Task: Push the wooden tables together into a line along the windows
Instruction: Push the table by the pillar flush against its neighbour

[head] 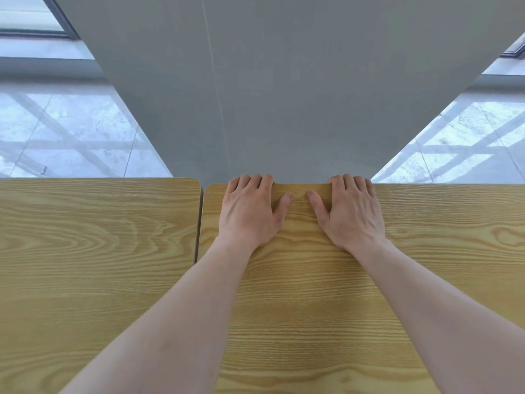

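Note:
Two light wooden tables fill the lower half of the head view. The left table (93, 237) and the right table (443, 237) stand side by side with a narrow gap between them. The right table's far edge sits slightly nearer to me than the left one's. My left hand (250, 211) and my right hand (349, 211) lie palm-down on the right table, near its far left corner. The fingers of both hands curl over its far edge, thumbs resting on top.
A wide grey pillar or wall panel (284, 95) rises straight ahead, right behind the far edge. Pale glossy floor (71, 132) shows to the left and right of it, with window frames (59, 21) at the upper corners.

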`<state>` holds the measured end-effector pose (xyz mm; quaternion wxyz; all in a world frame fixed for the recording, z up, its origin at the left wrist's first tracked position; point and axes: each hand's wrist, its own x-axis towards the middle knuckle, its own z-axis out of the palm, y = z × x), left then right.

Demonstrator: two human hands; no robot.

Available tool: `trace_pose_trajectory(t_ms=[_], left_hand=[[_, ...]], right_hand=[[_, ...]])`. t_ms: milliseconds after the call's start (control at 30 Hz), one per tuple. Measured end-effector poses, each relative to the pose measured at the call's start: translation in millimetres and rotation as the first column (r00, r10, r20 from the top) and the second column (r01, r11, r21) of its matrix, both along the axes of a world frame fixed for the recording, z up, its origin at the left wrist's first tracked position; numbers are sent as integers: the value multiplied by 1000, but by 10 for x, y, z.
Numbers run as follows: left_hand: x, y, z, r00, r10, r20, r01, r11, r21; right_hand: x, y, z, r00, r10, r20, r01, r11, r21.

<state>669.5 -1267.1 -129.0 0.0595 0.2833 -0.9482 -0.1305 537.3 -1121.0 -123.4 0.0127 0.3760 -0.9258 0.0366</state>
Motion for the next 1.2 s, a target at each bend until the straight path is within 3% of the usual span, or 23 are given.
trace_pose_trajectory(t_ms=[600,767,1200], left_hand=[[55,21,29,1000,11,1,-11,999,44],[193,151,207,999,-24,-36,26,999,48],[1263,1049,535,999,-18,-35,21,995,98]], right_hand=[[106,41,-5,999,-5,35,5,1000,0],[419,183,183,993,13,121,-10,1000,-26],[1492,1196,511,987,34,158,-30,999,-23]])
